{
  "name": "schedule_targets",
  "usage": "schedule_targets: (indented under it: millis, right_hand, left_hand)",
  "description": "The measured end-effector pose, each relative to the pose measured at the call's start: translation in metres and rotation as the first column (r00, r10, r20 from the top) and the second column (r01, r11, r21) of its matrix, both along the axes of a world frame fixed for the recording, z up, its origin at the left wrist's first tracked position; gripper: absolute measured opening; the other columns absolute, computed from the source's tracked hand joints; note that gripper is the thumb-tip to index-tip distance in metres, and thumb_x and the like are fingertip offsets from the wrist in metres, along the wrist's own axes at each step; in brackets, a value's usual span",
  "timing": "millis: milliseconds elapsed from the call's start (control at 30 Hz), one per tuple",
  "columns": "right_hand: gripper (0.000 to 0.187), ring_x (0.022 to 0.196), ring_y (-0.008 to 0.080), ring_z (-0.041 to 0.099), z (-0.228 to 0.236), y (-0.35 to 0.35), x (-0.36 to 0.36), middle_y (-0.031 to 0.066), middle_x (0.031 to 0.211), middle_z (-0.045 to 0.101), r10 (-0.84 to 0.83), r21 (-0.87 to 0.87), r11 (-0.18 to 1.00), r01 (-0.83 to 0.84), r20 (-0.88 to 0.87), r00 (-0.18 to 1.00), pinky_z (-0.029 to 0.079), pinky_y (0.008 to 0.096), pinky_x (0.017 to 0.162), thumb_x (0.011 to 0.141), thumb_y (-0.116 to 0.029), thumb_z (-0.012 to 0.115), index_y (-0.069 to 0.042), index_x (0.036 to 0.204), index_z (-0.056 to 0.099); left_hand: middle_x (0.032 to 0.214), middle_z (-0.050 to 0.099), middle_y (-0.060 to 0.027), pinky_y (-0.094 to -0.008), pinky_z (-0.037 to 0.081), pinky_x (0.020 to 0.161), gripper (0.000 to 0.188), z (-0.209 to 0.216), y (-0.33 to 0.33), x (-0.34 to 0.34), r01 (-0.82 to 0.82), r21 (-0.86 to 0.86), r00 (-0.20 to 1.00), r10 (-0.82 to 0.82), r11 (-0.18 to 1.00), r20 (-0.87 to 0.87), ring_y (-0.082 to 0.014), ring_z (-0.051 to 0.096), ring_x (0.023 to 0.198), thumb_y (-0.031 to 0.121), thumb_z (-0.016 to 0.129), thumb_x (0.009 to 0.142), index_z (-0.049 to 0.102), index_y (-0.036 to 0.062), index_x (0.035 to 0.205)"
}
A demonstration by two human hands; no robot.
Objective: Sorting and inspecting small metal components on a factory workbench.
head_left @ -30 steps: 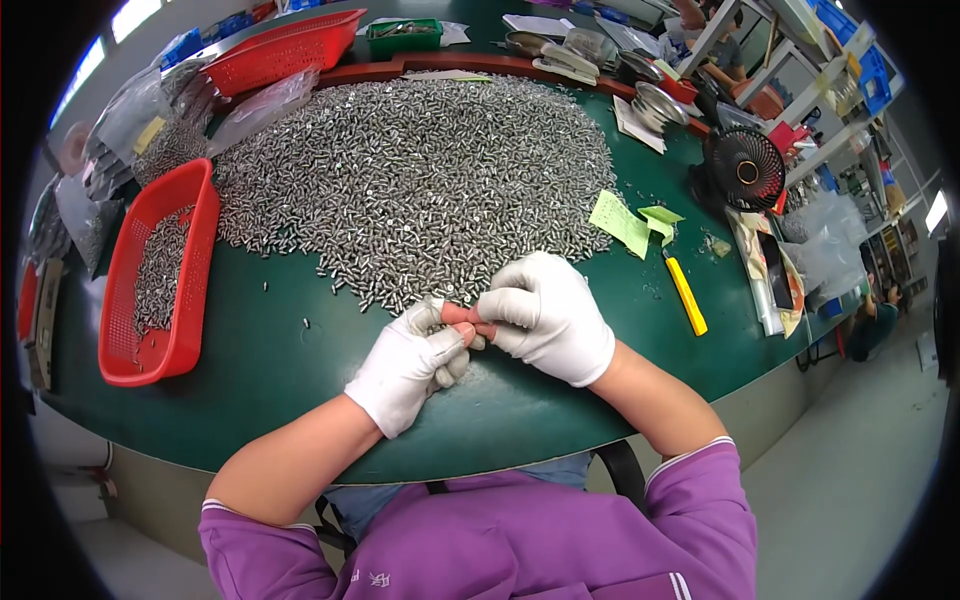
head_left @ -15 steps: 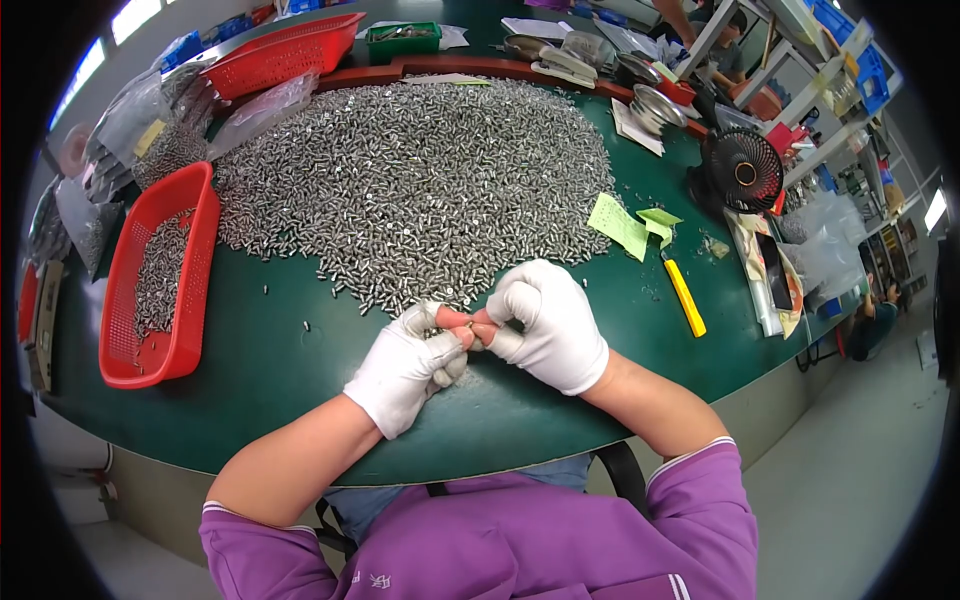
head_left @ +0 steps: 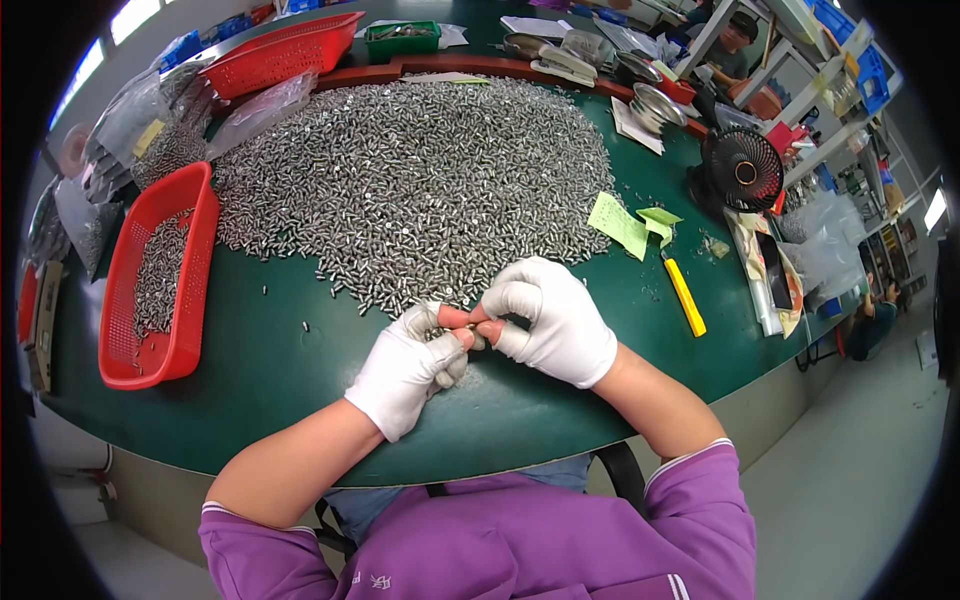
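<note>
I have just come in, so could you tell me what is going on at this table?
A person in white gloves sits at a green table. The left hand and right hand meet fingertip to fingertip over a small part, too small to identify. A large heap of small metal pieces lies just beyond, and a red basket holds more.

Gloves point(head_left: 548, 320): white knit cloth, matt. Pins point(head_left: 410, 190): bright, glossy metal. Table point(head_left: 270, 370): smooth green matt surface. Basket point(head_left: 190, 255): red glossy plastic mesh. Sleeves point(head_left: 690, 500): purple cloth.
</note>
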State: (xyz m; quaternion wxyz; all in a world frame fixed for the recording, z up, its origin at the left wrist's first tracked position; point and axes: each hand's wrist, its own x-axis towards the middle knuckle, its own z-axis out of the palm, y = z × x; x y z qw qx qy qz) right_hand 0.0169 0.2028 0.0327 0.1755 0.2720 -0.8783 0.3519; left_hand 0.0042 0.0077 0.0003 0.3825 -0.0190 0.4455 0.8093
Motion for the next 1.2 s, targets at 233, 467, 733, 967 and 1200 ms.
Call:
schedule_targets:
  millis: [233, 467, 733, 967, 1200]
  right_hand:
    - [0.017, 0.071, 0.0275, 0.061, 0.004, 0.002, 0.0, 0.0064, 0.076, 0.063, 0.028, 0.135, 0.991, -0.016, -0.082, 0.996, 0.049, 0.0391, 0.063, 0.068, -0.019, 0.074, -0.01, 0.079, 0.065]
    - [0.02, 0.069, 0.0272, 0.06, 0.006, -0.004, 0.0, 0.005, 0.076, 0.062, 0.03, 0.178, 0.984, -0.008, -0.121, 0.992, 0.047, 0.0384, 0.06, 0.065, -0.014, 0.077, -0.011, 0.077, 0.061]
    - [0.015, 0.074, 0.027, 0.06, 0.001, 0.005, -0.001, 0.0044, 0.078, 0.061, -0.092, 0.169, 0.979, 0.115, -0.137, 0.986, 0.049, 0.0387, 0.064, 0.07, -0.02, 0.072, -0.011, 0.08, 0.064]
    - [0.021, 0.07, 0.0258, 0.059, 0.004, 0.013, -0.008, 0.005, 0.076, 0.061, -0.167, 0.092, 0.975, 0.2, -0.284, 0.944, 0.048, 0.0366, 0.062, 0.068, 0.0, 0.069, -0.011, 0.086, 0.065]
    - [0.007, 0.083, 0.0255, 0.06, -0.016, 0.046, -0.024, 0.0044, 0.082, 0.062, -0.398, 0.317, 0.862, 0.396, -0.062, 0.915, 0.049, 0.0383, 0.073, 0.077, -0.019, 0.069, -0.014, 0.082, 0.069]
  left_hand:
    - [0.084, 0.063, -0.0067, -0.0206, 0.037, 0.051, 0.013, 0.004, 0.001, 0.002, -0.019, -0.077, 0.998, 0.014, 0.997, -0.065, -0.0076, 0.045, 0.056, 0.008, 0.065, 0.089, 0.057, 0.0042, 0.099]
    - [0.084, 0.065, -0.0031, -0.0181, 0.038, 0.051, 0.012, 0.0, -0.002, 0.0, 0.013, -0.094, 0.997, -0.02, 0.995, -0.078, -0.0055, 0.049, 0.058, 0.015, 0.067, 0.089, 0.061, 0.0082, 0.096]
    - [0.083, 0.064, -0.003, -0.0187, 0.038, 0.05, 0.013, 0.002, -0.002, -0.002, 0.043, -0.083, 0.996, -0.049, 0.996, -0.075, -0.0054, 0.048, 0.057, 0.018, 0.063, 0.092, 0.061, 0.0063, 0.097]
    - [0.083, 0.062, -0.0004, -0.0182, 0.037, 0.053, 0.016, -0.001, -0.005, -0.004, 0.061, -0.014, 0.998, -0.061, 0.998, -0.03, -0.0054, 0.047, 0.061, 0.023, 0.064, 0.092, 0.062, 0.0095, 0.099]
    - [0.09, 0.06, 0.0006, -0.0172, 0.036, 0.058, 0.015, -0.005, -0.005, -0.005, 0.061, 0.131, 0.998, -0.056, 0.99, -0.036, -0.0052, 0.045, 0.065, 0.021, 0.067, 0.089, 0.059, 0.0131, 0.099]
